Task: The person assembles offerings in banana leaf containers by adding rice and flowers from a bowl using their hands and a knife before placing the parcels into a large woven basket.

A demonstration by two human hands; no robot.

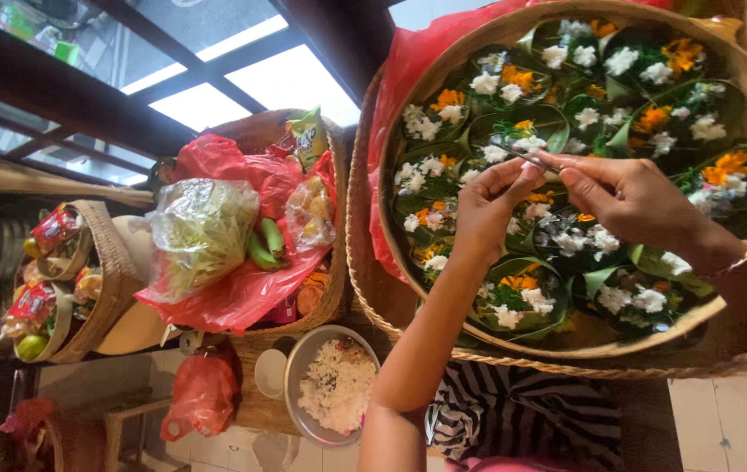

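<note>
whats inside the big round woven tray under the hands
The woven tray holds green leaf cups filled with white and orange flowers. Both hands cover some cups at its middle, and red plastic lines one side; its floor is hidden.

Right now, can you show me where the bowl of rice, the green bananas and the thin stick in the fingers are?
bowl of rice [302, 365], head view, bare metal rim on the left.
green bananas [266, 245], head view, middle of the bunch.
thin stick [535, 160], head view, its middle, between both hands.
</note>
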